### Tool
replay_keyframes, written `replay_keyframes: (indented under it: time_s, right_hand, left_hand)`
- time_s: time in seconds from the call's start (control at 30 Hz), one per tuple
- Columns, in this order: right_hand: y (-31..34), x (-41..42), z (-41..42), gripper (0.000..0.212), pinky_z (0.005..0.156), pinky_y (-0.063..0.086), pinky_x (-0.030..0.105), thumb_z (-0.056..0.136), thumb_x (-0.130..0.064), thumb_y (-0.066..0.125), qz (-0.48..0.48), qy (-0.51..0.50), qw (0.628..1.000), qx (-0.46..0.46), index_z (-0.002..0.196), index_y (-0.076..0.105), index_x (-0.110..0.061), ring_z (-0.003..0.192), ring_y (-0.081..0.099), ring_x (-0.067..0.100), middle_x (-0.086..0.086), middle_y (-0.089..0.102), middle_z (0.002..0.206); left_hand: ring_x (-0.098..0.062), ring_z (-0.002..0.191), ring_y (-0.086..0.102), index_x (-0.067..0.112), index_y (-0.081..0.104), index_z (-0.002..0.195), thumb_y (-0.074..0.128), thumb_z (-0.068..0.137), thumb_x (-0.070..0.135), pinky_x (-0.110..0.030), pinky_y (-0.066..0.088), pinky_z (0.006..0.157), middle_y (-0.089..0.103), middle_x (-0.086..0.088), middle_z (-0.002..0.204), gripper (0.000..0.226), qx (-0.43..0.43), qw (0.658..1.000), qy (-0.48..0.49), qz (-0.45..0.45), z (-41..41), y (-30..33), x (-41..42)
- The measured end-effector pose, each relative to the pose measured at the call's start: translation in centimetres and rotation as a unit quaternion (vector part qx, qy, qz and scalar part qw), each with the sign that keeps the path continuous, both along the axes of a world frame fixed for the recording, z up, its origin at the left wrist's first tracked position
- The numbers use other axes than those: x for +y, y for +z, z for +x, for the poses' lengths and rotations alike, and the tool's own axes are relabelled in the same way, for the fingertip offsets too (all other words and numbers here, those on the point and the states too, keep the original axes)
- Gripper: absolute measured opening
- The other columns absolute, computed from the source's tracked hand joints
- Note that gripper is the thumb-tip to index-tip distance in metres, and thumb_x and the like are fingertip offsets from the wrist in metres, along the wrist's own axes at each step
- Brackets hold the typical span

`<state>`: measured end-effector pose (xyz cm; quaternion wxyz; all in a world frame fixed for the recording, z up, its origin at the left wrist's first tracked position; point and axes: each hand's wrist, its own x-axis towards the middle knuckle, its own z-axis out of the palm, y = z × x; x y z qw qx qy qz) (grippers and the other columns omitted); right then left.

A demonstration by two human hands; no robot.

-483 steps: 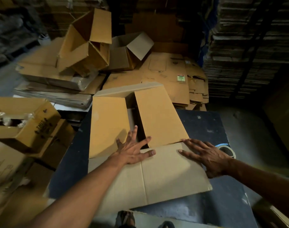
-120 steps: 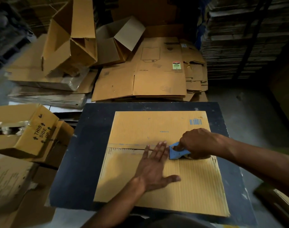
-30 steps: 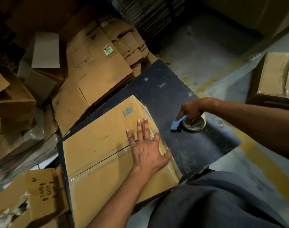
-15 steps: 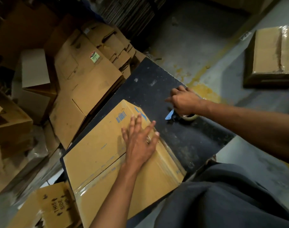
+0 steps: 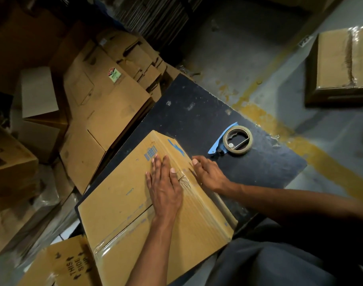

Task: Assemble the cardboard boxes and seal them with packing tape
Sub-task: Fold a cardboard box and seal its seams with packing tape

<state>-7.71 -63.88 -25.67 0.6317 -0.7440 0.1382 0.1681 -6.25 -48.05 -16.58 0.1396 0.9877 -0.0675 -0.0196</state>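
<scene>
A closed cardboard box (image 5: 122, 203) lies on the dark table (image 5: 197, 112), with clear tape along its centre seam. My left hand (image 5: 164, 182) presses flat on the box top near the seam's right end, fingers straight. At the box's right edge my right hand (image 5: 209, 172) presses the tape end down over the side. The tape roll with its blue dispenser (image 5: 236, 140) lies on the table beyond my right hand, with nothing touching it.
Flattened cardboard sheets (image 5: 106, 96) pile up behind the table on the left, with open boxes beside them. A box printed "THIS SIDE UP" (image 5: 63, 265) sits at the lower left. A taped box (image 5: 343, 62) stands on the floor at the upper right.
My right hand let go of the tape dispenser on the table and moved back to the box's right edge. My left hand stays flat on the box.
</scene>
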Motion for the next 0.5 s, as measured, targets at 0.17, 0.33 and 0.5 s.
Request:
replay_keyframes:
  time_s: [0.17,0.33,0.5]
  right_hand:
    - [1.3,1.1,0.1,0.087,0.11,0.03,0.04,0.085,-0.092,0.027,0.028,0.048,0.998,0.02,0.153,0.036,-0.039,0.125,0.042,0.017,0.001,0.047,0.132]
    - [0.8,1.1,-0.2,0.08,0.115,0.027,0.04,0.095,-0.081,0.023,0.016,0.003,0.999,0.037,0.155,0.034,-0.031,0.13,0.044,0.022,0.004,0.055,0.132]
    - [2.0,1.0,-0.1,0.086,0.109,0.039,0.043,0.087,-0.089,0.024,-0.005,0.015,1.0,0.014,0.153,0.035,-0.037,0.127,0.046,0.023,0.005,0.052,0.13]
  left_hand:
    - [-0.01,0.159,0.011,0.025,0.035,0.161,0.027,0.109,0.041,-0.05,0.01,0.129,0.022,0.003,0.17,0.054,-0.002,1.0,0.005,-0.011,0.0,-0.2,-0.1]
    - [-0.013,0.159,0.015,0.022,0.039,0.159,0.026,0.109,0.042,-0.053,0.014,0.128,0.026,0.0,0.169,0.056,-0.017,1.0,0.0,-0.014,0.0,-0.1,-0.2]
    - [-0.013,0.159,0.015,0.023,0.039,0.159,0.026,0.109,0.042,-0.049,0.012,0.129,0.026,0.0,0.17,0.055,-0.015,1.0,0.002,-0.013,-0.2,0.0,-0.3]
